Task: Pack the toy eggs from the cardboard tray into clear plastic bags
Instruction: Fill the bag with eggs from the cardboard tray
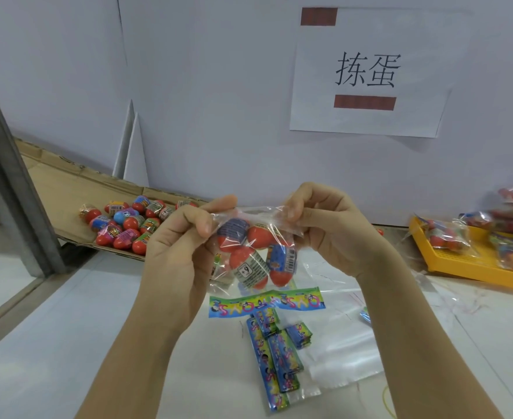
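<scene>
Your left hand (173, 240) and right hand (328, 228) pinch the crinkly clear plastic bag (243, 212) of glossy toy eggs (259, 237); the flat cardboard tray (64, 189) left of it holds more.

One wide-angle view, worn on the person's head, faces forward and slightly down over the desk (52, 343). It sits close: the left hand (179, 249) and right hand (334, 228) pinch a clear plastic bag (249, 252) at mid-frame, forearms (146, 343) entering from the bottom edge. A white wall (204, 86) fills the upper half; cardboard tray (64, 189) left, yellow tray (449, 264) right.
</scene>
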Demonstrator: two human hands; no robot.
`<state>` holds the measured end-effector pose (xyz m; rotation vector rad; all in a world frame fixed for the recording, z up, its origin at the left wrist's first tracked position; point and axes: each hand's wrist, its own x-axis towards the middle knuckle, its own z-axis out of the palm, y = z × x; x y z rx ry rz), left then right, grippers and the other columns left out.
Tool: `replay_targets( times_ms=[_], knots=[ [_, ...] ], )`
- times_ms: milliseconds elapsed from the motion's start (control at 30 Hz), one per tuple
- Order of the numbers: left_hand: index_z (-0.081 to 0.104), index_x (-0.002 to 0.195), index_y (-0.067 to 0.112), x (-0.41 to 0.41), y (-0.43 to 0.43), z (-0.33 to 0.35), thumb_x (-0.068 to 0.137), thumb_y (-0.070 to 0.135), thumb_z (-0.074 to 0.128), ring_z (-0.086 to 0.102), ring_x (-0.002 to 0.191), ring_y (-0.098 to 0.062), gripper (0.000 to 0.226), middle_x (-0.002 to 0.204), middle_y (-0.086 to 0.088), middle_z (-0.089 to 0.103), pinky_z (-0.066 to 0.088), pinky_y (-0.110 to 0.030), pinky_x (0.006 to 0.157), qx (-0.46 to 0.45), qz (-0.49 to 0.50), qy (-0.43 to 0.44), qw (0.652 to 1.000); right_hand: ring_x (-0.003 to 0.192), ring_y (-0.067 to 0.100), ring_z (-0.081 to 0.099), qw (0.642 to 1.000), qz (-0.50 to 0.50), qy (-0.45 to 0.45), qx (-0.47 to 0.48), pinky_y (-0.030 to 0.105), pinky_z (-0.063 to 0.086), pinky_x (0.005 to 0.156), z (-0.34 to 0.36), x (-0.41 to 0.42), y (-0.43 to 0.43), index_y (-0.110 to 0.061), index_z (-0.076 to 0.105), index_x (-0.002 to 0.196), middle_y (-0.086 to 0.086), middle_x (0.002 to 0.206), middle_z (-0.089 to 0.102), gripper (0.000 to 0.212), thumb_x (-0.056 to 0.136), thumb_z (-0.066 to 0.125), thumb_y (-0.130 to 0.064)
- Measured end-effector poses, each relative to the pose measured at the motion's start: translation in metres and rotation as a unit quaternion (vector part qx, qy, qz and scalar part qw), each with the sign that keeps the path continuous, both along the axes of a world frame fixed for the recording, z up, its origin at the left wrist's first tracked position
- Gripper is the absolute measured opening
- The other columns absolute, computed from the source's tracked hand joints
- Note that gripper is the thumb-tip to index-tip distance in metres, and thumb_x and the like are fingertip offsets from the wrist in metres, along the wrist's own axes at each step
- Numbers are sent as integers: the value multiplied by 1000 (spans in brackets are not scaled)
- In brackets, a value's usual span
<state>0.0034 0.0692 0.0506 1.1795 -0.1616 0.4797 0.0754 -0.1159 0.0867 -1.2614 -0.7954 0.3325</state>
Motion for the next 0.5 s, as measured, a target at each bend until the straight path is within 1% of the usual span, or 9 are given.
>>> replay_targets(
  times_ms=[33,100,133,233,267,333,400,433,500],
  knots=[
    [59,55,24,0,-1,2,77,6,52,70,92,-17,30,95,-2,75,56,-25,81,-5,-26,-22,999,56,10,60,1000,3,2,0,22,49,50,0,0,-1,-21,67,60,-3,67,66,33,79,54,1],
    [61,56,24,1,0,3,75,7,50,70,87,-12,28,92,0,75,56,-19,74,-8,-51,-52,997,57,12,60,1000,8,4,-2,23,50,51,1,0,-3,-20,67,60,-1,69,66,32,79,52,2],
    [64,62,24,2,0,2,76,6,50,71,86,-12,27,90,0,75,56,-19,74,-11,-55,-66,996,57,12,60,1000,10,5,-4,23,50,51,2,0,-4,-19,67,60,1,70,66,32,78,52,3],
    [72,94,24,4,2,0,83,5,54,71,88,-11,28,87,1,75,55,-17,74,-7,-66,-92,994,58,14,61,1000,19,9,-7,23,51,52,3,0,-6,-17,66,60,5,72,65,31,78,53,4],
    [75,97,26,4,2,1,86,6,55,71,89,-9,31,88,2,75,55,-16,75,8,-64,-93,994,58,14,61,1000,20,9,-9,24,51,52,3,0,-6,-17,66,60,6,73,65,30,78,53,4],
    [80,87,28,4,2,0,84,4,49,70,91,-7,39,91,7,75,54,-16,78,56,-45,-97,993,58,14,61,1000,23,10,-9,23,51,53,4,0,-7,-17,66,60,5,75,66,31,78,53,4],
    [79,72,27,4,2,0,81,2,45,69,89,-9,43,94,8,74,55,-20,79,88,-31,-104,990,59,14,61,1000,24,8,-10,23,52,54,4,0,-8,-17,67,60,5,76,67,31,79,53,4],
    [78,67,26,5,3,-1,80,2,45,68,88,-14,43,96,8,73,54,-26,80,94,-23,-100,990,60,14,62,1000,24,5,-11,23,52,55,4,0,-8,-18,67,61,5,76,68,31,79,53,4],
    [75,63,26,8,7,-5,78,3,51,57,86,-32,37,104,8,71,45,-43,78,112,-9,-95,989,62,13,63,1000,23,1,-11,24,53,58,4,0,-9,-18,67,61,3,76,69,31,79,53,3]
  ],
)
